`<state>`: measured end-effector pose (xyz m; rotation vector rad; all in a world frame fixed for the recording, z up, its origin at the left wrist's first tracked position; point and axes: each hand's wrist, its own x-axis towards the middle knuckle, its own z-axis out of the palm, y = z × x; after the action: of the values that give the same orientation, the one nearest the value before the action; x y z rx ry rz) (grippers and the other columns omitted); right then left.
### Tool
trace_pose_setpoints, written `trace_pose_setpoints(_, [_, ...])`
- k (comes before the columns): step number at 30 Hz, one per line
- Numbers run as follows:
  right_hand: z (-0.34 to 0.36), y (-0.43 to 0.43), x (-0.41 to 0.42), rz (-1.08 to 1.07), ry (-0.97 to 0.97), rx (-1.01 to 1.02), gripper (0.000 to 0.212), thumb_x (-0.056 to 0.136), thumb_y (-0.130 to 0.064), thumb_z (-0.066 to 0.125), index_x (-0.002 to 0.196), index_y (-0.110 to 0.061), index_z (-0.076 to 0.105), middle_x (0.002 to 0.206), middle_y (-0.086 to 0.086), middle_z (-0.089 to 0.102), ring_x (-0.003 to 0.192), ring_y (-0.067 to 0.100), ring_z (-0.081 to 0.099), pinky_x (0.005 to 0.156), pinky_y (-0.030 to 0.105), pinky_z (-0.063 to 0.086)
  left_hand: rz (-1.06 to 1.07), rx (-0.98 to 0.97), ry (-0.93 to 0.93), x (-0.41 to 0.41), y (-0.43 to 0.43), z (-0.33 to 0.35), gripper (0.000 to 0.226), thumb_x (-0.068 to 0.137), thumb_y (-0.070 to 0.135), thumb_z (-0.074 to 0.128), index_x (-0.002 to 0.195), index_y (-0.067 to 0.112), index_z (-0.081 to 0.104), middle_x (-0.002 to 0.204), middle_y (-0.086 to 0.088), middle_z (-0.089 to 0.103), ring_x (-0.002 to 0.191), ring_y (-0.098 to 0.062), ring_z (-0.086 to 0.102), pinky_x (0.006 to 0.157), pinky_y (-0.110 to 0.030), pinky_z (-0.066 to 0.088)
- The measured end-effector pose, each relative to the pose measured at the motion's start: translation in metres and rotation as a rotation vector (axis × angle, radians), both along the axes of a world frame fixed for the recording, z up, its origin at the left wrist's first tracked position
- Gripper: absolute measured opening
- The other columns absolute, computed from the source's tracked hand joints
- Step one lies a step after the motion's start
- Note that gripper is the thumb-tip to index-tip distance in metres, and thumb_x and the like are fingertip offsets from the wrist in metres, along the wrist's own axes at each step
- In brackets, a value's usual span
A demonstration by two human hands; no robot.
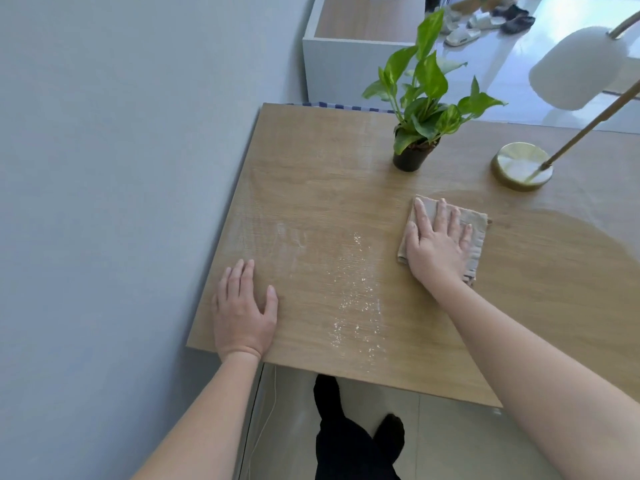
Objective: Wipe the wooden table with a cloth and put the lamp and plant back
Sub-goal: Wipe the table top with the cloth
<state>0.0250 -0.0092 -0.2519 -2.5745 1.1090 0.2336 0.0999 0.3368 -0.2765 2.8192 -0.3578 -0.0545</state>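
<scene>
Head view is showing the left hand [242,306] lying flat with straight fingers on the wooden table [311,188], close to its near left corner and holding nothing. Just to the right of it, a band of pale crumbs or powder [356,306] is running from the near edge toward the middle of the tabletop, over matt, grained wood. Further in, the right hand [438,244] is pressing with spread, straight fingers on the cloth [479,237], a beige folded square with a frayed side, lying about the middle of the tabletop. The two hands are well apart. The cloth is looking soft, thin and light, so I judge it is sliding best under a flat palm and is bunching up if only fingertips are pushing it. To its right, a darker patch [588,258], perhaps damp, is reaching toward the right edge. Toward the far edge, the plant [426,98] is standing upright in a small black pot [412,159]. It is probably light and its leaves are tender, so the pot wall is the place to take hold. To the right of it, the lamp [588,126] is standing on a round brass base [523,166], with a thin slanted rod and a white rounded shade [581,67]. The base is likely heavy and smooth, so gripping low on the rod seems safest.
</scene>
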Motion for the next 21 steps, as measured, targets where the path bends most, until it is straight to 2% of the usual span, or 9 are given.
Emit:
trace_pose_setpoints(3, [-0.004,0.030,0.024,0.040,-0.001,0.013,0.059,0.108,-0.060,0.003,0.165,-0.051,-0.009,0.177,-0.003,-0.017,0.163,0.024,-0.019,0.131,0.053,-0.012,0.009,-0.002,-0.005,0.002,0.002,-0.002,0.070,0.103,0.056,0.038,0.164,0.023,0.041,0.171,0.001,0.040,0.160,-0.024,0.029,0.130,-0.051,0.026])
trace_pose_setpoints(6, [-0.005,0.056,0.006,0.306,-0.026,0.019,0.056,0.109,-0.064,0.001,0.164,-0.054,-0.009,0.175,-0.007,-0.018,0.163,0.024,-0.017,0.132,0.052,-0.009,0.007,-0.005,-0.009,0.001,0.002,-0.003,0.070,0.102,0.056,0.039,0.164,0.023,0.041,0.171,0.001,0.040,0.160,-0.023,0.029,0.130,-0.051,0.027])
trace_pose_setpoints(9, [0.000,0.052,-0.044,0.605,-0.031,0.017,0.053,0.111,-0.063,0.007,0.161,-0.061,-0.009,0.175,-0.014,-0.013,0.163,0.016,-0.016,0.133,0.048,-0.006,0.010,-0.018,-0.017,0.001,0.001,-0.001,0.070,0.102,0.055,0.039,0.164,0.023,0.042,0.170,0.001,0.041,0.160,-0.023,0.029,0.130,-0.051,0.027])
trace_pose_setpoints(11, [0.004,0.029,-0.073,0.685,-0.014,0.016,0.052,0.111,-0.063,0.010,0.160,-0.063,-0.009,0.175,-0.017,-0.012,0.163,0.012,-0.016,0.134,0.046,-0.005,0.013,-0.021,-0.017,0.001,0.001,-0.001,0.069,0.102,0.055,0.040,0.164,0.023,0.042,0.170,0.001,0.041,0.160,-0.022,0.029,0.130,-0.050,0.026])
trace_pose_setpoints(13, [0.008,0.003,-0.084,0.658,0.002,-0.006,0.052,0.111,-0.064,0.008,0.160,-0.063,-0.008,0.176,-0.017,-0.009,0.163,0.010,-0.014,0.134,0.046,-0.005,0.014,-0.025,-0.014,0.001,0.001,-0.001,0.069,0.102,0.055,0.040,0.163,0.023,0.042,0.170,0.002,0.041,0.160,-0.022,0.029,0.130,-0.050,0.027])
trace_pose_setpoints(15, [0.009,-0.010,-0.072,0.538,-0.004,-0.032,0.052,0.110,-0.065,0.006,0.160,-0.063,-0.006,0.177,-0.017,-0.006,0.163,0.010,-0.012,0.134,0.045,-0.005,0.015,-0.024,-0.016,0.001,0.000,-0.001,0.070,0.102,0.056,0.039,0.164,0.023,0.042,0.170,0.002,0.041,0.160,-0.022,0.028,0.130,-0.050,0.027])
trace_pose_setpoints(18, [0.007,0.005,-0.025,0.264,-0.014,-0.025,0.055,0.109,-0.063,0.005,0.162,-0.060,-0.006,0.178,-0.013,-0.009,0.163,0.013,-0.013,0.133,0.046,-0.008,0.015,-0.025,-0.011,0.002,0.001,-0.001,0.068,0.103,0.054,0.041,0.164,0.024,0.040,0.171,0.002,0.039,0.161,-0.022,0.027,0.130,-0.051,0.027])
trace_pose_setpoints(21, [-0.001,0.040,0.022,0.004,0.008,-0.013,0.060,0.108,-0.059,0.003,0.166,-0.049,-0.009,0.177,-0.004,-0.017,0.163,0.023,-0.018,0.131,0.051,-0.013,0.018,-0.025,-0.011,0.001,0.002,-0.001,0.068,0.104,0.054,0.041,0.165,0.025,0.040,0.171,0.003,0.039,0.161,-0.021,0.026,0.130,-0.051,0.026])
